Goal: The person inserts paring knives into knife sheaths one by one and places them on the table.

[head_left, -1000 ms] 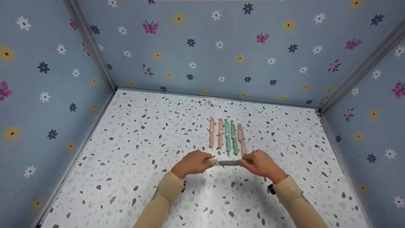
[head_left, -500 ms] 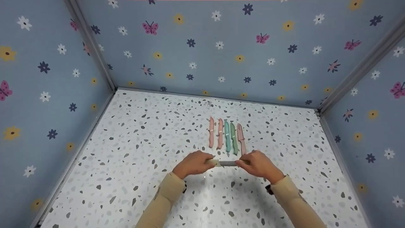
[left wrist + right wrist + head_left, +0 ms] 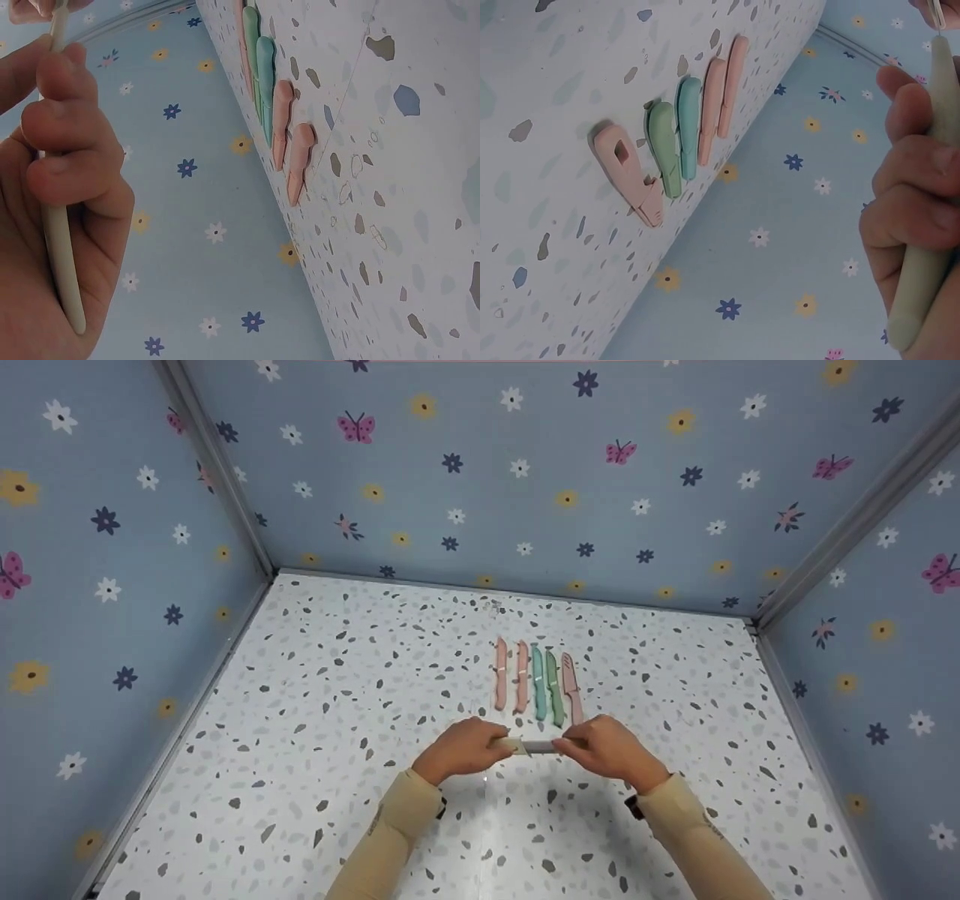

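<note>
My left hand (image 3: 462, 746) grips a slim cream knife sheath (image 3: 64, 262), its fingers wrapped over it in the left wrist view. The right hand (image 3: 611, 750) holds a knife by its pale green handle (image 3: 922, 285). Between the two hands a short stretch of grey blade (image 3: 540, 746) shows, level and pointing left, its tip end hidden at the sheath. Just beyond the hands lies a row of sheathed knives: two salmon-pink ones, one here (image 3: 501, 673), a teal knife (image 3: 539, 682), a green knife (image 3: 554, 688) and a pink knife with slots (image 3: 571, 682).
The speckled white tabletop (image 3: 337, 697) carries the row of knives near its middle. Blue flowered panels stand behind (image 3: 480, 480) and on both sides, joined by grey corner posts (image 3: 217, 465).
Both hands have drawn slightly closer together, the right one moving left and the left one a little right. Less of the grey blade shows between them. The knives on the table stay put.
</note>
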`<state>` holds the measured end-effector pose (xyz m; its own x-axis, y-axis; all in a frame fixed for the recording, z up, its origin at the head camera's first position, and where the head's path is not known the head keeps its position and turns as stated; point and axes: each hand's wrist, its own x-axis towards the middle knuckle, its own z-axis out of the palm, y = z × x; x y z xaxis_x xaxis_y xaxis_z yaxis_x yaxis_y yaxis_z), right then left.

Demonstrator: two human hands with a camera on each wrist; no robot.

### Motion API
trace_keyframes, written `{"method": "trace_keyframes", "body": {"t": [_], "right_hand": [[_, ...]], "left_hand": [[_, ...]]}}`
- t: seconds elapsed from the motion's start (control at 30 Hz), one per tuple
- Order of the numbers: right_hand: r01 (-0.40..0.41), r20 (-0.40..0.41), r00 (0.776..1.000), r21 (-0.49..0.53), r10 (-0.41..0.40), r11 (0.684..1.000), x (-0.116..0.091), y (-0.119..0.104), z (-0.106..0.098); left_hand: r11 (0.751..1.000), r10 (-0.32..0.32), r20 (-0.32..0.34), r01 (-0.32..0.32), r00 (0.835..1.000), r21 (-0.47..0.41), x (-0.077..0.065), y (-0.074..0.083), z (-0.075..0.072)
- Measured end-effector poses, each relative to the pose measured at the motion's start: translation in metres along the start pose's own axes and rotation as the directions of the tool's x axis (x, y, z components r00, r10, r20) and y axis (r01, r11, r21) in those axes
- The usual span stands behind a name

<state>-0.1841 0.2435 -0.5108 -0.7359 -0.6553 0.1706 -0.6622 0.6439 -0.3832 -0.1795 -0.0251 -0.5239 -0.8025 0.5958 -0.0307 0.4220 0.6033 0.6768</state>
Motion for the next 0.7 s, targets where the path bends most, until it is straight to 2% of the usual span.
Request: {"method": "trace_keyframes", "body": {"t": [0.47, 0.7], "right_hand": [[0.019, -0.008, 1.000, -0.011, -0.019, 1.000, 0.0049, -0.0051, -0.0005], [0.071, -0.022, 0.997, -0.007, -0.071, 0.997, 0.0073, -0.0049, 0.0055]], "left_hand": [[0.999, -0.016, -0.012, 0.016, 1.000, 0.030, -0.0004, 0.0017, -0.0006], [1.000, -0.011, 0.005, 0.011, 1.000, 0.009, 0.0039, 0.0023, 0.0042]]}}
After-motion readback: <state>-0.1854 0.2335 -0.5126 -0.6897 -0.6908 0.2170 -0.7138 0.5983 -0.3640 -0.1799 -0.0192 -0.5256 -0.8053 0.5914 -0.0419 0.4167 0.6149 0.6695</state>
